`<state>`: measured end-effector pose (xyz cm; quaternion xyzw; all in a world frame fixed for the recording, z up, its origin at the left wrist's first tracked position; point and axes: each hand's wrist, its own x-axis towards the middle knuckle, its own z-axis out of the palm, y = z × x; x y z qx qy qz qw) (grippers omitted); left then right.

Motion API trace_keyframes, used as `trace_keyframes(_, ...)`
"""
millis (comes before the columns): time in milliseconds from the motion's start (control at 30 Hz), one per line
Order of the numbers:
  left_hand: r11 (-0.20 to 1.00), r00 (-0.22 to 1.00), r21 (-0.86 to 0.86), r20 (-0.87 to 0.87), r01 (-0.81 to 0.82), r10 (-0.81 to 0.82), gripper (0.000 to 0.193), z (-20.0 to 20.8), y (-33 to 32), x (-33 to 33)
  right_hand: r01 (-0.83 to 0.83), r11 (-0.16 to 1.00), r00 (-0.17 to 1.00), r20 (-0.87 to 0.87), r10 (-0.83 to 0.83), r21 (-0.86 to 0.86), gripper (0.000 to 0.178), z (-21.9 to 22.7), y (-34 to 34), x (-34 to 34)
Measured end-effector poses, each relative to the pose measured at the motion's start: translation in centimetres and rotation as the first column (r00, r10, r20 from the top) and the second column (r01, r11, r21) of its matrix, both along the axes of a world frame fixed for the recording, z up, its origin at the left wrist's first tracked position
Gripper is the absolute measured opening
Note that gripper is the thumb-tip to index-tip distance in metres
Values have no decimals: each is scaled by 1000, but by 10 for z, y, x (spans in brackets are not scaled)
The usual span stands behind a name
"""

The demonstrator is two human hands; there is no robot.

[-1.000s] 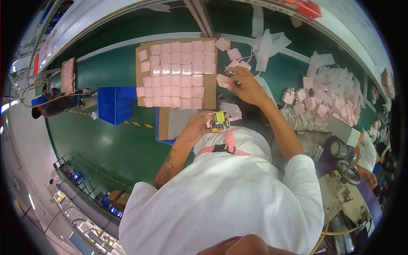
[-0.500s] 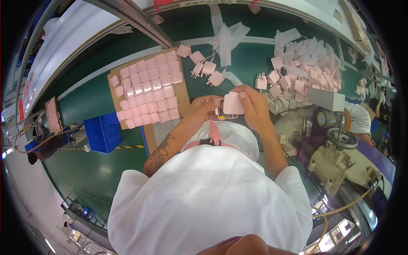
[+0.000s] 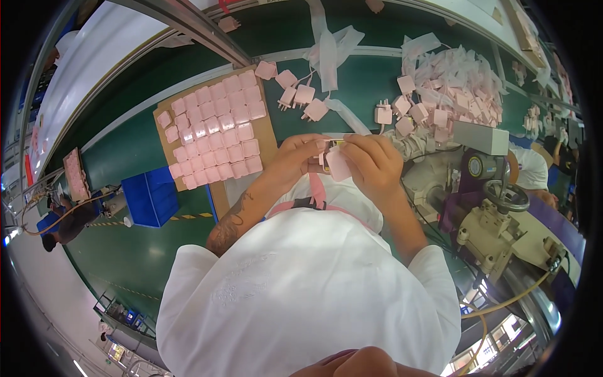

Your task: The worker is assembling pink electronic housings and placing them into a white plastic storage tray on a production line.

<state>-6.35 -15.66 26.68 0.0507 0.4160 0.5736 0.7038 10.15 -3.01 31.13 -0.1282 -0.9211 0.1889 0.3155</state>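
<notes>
The long green workbench (image 3: 188, 81) is stretching across the top of the view, running beside a pale rail, and it is serving as the staging surface for everything else. A brown cardboard sheet (image 3: 267, 135) is lying flat on it to the person's left, carrying pink plug housings (image 3: 213, 132) laid side by side in tidy rows, apparently so that they can be counted or moved as one batch. To the right, a loose heap of pink parts (image 3: 458, 94) is sitting unsorted on the bench, with a few single plugs (image 3: 301, 97) and a clear plastic bag (image 3: 328, 53) lying between heap and sheet, within easy reach. A grey machine with a handwheel (image 3: 505, 198) is standing at the person's right, and a blue bin (image 3: 151, 198) is resting lower left on the green floor. Another person is working at the far left edge, and one more at the far right.

Close to the chest, over a white coat, both hands are meeting. The left hand (image 3: 292, 160) is curling its fingers closed around the left side of a small pink plug housing (image 3: 338, 164), steadying it. The right hand (image 3: 374, 166) is pinching the same piece from the right and top with its fingers closed, seemingly so that the part sits near eye level for fitting or checking. The housing is sitting between the two hands, above the bench edge, apart from the sheet.
</notes>
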Motion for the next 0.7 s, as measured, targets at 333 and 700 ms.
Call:
trace_keyframes(333, 1000, 995, -8, 94, -29, 30, 35, 2, -7, -1, -216, 976, 955, 197, 220, -44, 50, 37, 4, 10)
trace_keyframes(700, 1000, 995, 5, 101, -5, 4, 39, 11, -8, -3, -222, 974, 956, 204, 212, 31, 63, 28, 1, 23)
